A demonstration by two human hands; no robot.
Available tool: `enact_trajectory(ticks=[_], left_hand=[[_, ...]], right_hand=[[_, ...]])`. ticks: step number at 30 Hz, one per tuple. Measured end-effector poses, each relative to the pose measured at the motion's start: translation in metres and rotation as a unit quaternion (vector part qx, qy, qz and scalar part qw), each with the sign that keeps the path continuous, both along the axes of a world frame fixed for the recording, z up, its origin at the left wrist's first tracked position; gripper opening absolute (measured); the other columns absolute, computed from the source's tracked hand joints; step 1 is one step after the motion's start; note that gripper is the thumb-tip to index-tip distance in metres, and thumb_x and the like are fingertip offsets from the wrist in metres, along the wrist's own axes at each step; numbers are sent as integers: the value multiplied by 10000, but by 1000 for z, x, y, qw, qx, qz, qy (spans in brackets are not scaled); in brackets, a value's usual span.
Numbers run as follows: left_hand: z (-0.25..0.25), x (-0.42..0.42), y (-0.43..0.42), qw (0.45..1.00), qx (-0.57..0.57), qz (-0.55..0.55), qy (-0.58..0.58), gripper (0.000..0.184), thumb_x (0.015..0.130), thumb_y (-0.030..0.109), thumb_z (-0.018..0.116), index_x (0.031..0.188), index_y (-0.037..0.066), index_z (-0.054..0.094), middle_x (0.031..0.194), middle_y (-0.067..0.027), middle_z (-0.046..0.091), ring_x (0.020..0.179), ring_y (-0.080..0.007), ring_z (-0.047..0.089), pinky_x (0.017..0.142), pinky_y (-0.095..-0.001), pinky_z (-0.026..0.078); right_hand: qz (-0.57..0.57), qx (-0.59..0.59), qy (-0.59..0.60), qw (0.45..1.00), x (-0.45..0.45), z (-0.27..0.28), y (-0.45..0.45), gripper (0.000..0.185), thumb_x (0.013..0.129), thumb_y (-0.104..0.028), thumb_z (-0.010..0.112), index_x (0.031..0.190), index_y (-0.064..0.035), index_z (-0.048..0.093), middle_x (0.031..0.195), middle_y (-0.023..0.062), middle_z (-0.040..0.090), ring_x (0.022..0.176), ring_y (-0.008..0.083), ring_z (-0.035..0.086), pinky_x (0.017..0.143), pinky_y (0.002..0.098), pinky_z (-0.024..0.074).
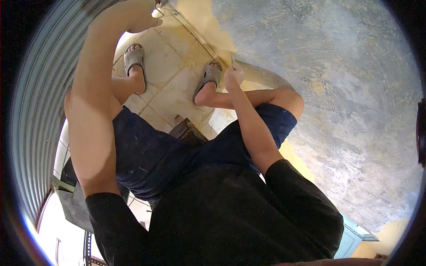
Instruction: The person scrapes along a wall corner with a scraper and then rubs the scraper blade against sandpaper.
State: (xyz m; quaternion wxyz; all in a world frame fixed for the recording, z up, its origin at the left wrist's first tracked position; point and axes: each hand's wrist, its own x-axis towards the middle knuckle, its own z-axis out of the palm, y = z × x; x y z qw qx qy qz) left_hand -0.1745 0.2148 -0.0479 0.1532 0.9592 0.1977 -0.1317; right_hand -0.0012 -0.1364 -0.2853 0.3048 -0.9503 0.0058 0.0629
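The right hand [234,76] pinched one thin tool [233,60], patchy wall [328,88] beside its fingers, two sandals [134,57] on tiles [175,95] nearby; I couldn't read the left hand [141,17]'s fingers.

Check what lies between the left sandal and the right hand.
From the left sandal to the right hand: stained tiled floor, then the right sandal with a foot in it. Shows in the head view.

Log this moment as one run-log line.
left hand: at top frame edge, grip unclear | right hand: closed on thin tool, beside grey-patched wall | feet: in sandals, on tiled floor
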Motion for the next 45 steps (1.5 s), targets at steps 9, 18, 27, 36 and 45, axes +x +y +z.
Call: enact_trajectory(ticks=[9,18,27,36,45], left_hand=[[7,-1,-8,1000,3,7,24,464,867,410,641,1073,-6,619,1083,-207,625,1029,-377,586,887,-450,453],[-8,-4,-2,1000,1,2,-31,450,867,406,639,1025,-16,630,1079,-220,622,1020,-378,587,861,-459,451],[-1,-4,-6,1000,6,1,-14,440,872,395,635,1018,-20,618,1063,-218,618,999,-380,581,859,-460,446],[-1,-11,-13,998,17,15,-61,448,880,385,630,1075,-18,614,1079,-224,615,1051,-384,573,900,-457,438],[0,-10,-16,999,14,18,-27,462,874,395,639,1075,-21,611,1095,-231,606,1055,-384,569,898,-460,437]], right_hand=[[-38,57,-5,998,-7,19,12,326,819,-126,544,1058,45,685,926,265,683,847,353,681,758,390,522],[-32,56,-16,998,-2,-2,3,268,832,-158,562,984,9,707,911,223,698,858,349,679,755,398,521],[-62,45,-42,996,-19,21,11,302,851,-157,558,1070,-1,696,952,220,700,860,347,680,773,404,528],[-62,52,-16,997,-10,36,-9,334,840,-190,578,1081,12,690,958,264,684,892,384,677,777,411,524],[-72,36,-73,994,-16,43,-8,281,830,-159,565,1007,-6,721,922,247,694,846,364,689,755,413,533]])
